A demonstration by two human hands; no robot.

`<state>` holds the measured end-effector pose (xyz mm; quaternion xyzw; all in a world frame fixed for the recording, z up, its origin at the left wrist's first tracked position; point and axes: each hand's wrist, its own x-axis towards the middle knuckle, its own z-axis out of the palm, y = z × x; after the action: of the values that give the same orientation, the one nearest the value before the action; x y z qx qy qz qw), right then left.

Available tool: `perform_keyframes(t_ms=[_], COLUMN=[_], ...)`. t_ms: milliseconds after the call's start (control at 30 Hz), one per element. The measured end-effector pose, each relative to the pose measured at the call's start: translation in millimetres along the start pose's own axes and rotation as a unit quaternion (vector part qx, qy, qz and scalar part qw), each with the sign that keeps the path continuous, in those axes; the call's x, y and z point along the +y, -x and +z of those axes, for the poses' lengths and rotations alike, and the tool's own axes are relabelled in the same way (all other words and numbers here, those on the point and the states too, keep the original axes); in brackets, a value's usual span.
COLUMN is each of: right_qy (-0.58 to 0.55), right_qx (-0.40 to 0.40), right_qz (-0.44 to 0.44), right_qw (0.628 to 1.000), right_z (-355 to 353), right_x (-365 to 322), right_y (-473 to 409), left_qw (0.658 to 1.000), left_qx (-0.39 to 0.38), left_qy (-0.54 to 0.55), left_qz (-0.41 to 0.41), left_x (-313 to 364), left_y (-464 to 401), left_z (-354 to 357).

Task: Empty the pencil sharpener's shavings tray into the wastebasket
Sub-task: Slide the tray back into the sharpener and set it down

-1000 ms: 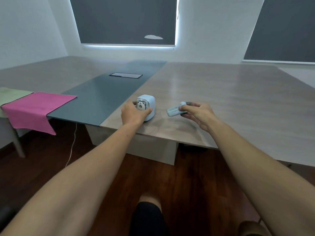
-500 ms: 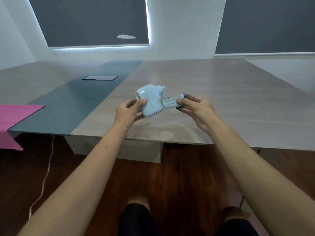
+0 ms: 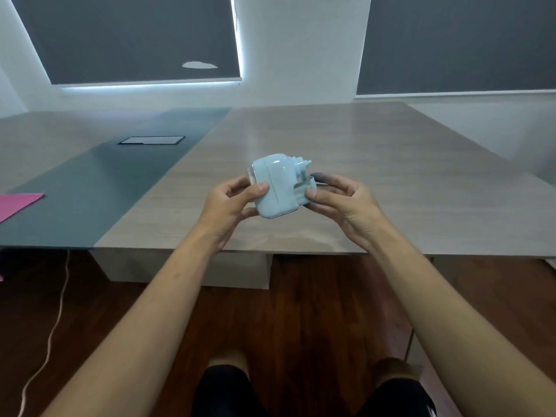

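I hold a light-blue pencil sharpener [image 3: 275, 185] tilted in the air above the table's near edge. My left hand [image 3: 231, 203] grips its left end between thumb and fingers. My right hand [image 3: 343, 203] pinches a light-blue piece with a dark end [image 3: 304, 192], apparently the shavings tray. That piece is pushed most of the way into the sharpener's right side. A small crank stub sticks out above it. No wastebasket is in view.
The large wooden table [image 3: 391, 191] has a dark strip [image 3: 105, 188] with an inset panel [image 3: 152, 140]. A pink cloth [image 3: 18, 203] lies at the far left. A white cable [image 3: 57, 320] runs over the dark wood floor. My knees show at the bottom.
My left hand lifted the sharpener off the table and tilted it. My right hand brought the loose piece to it and slid it mostly inside. The view turned left.
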<state>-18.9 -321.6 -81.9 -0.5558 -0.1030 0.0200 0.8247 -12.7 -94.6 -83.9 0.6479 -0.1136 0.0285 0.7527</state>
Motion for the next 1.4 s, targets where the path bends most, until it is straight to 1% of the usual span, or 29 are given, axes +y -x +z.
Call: perform_keyframes(t_ms=[100,267,367,433,500,567,700,867,967,1067,1233,1400], right_qy=[0.001,-0.053,-0.035,-0.014,0.015,0.047,0.09,0.1,0.109,0.11,0.108,0.102], right_qx=[-0.009,-0.03,-0.036,-0.04,-0.041,-0.023,0.003,0.029,0.033,0.039,0.049,0.057], right_qz=[0.005,0.029,0.043,0.051,0.06,0.054,0.036,0.04,0.044,0.044,0.04,0.036], right_qw=[1.0,0.998,0.998,0.998,0.997,0.997,0.995,0.994,0.992,0.992,0.992,0.993], right_z=[3,-1,-2,-2,2,6,22,34,36,38,39,37], right_x=[7,14,16,18,22,25,35,49,53,55,56,57], right_y=[1,1,-1,-5,-9,-13,-23,-29,-30,-31,-32,-34], left_qw=[1.0,0.999,0.999,0.999,0.997,0.994,0.977,0.926,0.896,0.873,0.845,0.834], left_qx=[-0.018,-0.021,-0.022,-0.008,0.024,0.061,0.158,0.29,0.342,0.39,0.425,0.427], left_qy=[-0.011,-0.027,-0.032,-0.048,-0.071,-0.092,-0.145,-0.244,-0.284,-0.294,-0.324,-0.348], left_qz=[0.002,-0.011,-0.018,-0.017,-0.008,-0.001,-0.002,0.005,-0.002,-0.01,-0.029,-0.029], left_x=[2,-3,-4,-3,-2,-2,-4,-2,1,-2,-9,-17], left_y=[0,2,3,3,5,8,8,10,12,11,9,11], left_z=[8,11,8,6,2,1,-17,-45,-59,-75,-92,-99])
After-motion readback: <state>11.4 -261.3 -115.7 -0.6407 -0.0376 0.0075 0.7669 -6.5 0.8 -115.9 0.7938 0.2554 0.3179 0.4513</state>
